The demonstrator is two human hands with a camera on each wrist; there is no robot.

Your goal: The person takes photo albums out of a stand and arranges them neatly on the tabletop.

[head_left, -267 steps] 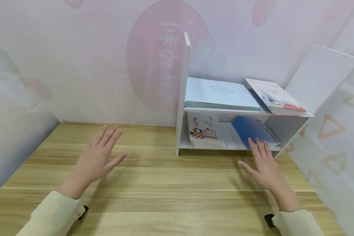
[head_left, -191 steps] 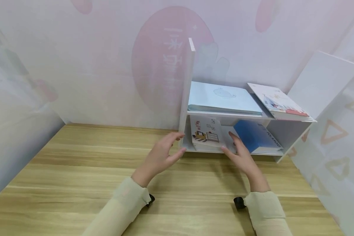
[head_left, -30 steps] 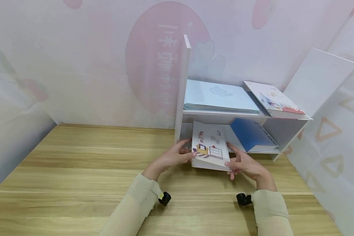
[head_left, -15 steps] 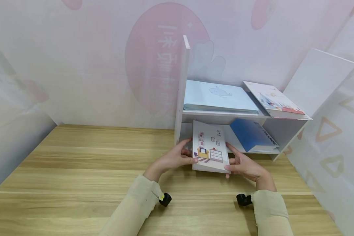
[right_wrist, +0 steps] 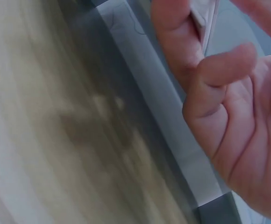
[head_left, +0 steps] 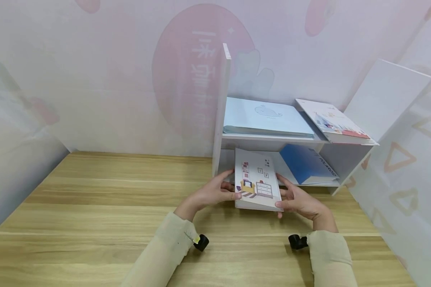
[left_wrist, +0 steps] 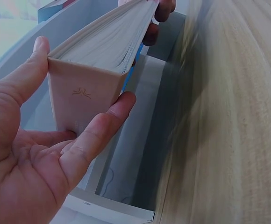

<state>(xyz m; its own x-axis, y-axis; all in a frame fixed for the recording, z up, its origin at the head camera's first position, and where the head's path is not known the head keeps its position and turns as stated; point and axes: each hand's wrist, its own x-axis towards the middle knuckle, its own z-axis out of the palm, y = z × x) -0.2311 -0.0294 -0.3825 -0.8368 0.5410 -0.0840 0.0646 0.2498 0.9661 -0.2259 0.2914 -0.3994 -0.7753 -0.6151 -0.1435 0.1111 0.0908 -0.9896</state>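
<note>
In the head view a thick white book, its cover printed with furniture drawings, juts out over the front edge of the lower shelf. My left hand grips its left side, thumb on the cover and fingers beneath. My right hand pinches the right front corner, thumb on top. The left wrist view shows the book's pale pink spine and page edges between the thumb and fingers. Only a small part of the book shows by the right fingers in the right wrist view.
The book comes from a white shelf unit on a wooden table. A blue book leans on the lower shelf to the right. On the upper board lie a whale-print book and another illustrated book. Printed cloth walls surround the table.
From apart over the table, both hands have come to the lower shelf and taken hold of the white book. It has come forward and right, past the shelf's edge. The last second shows little motion.
</note>
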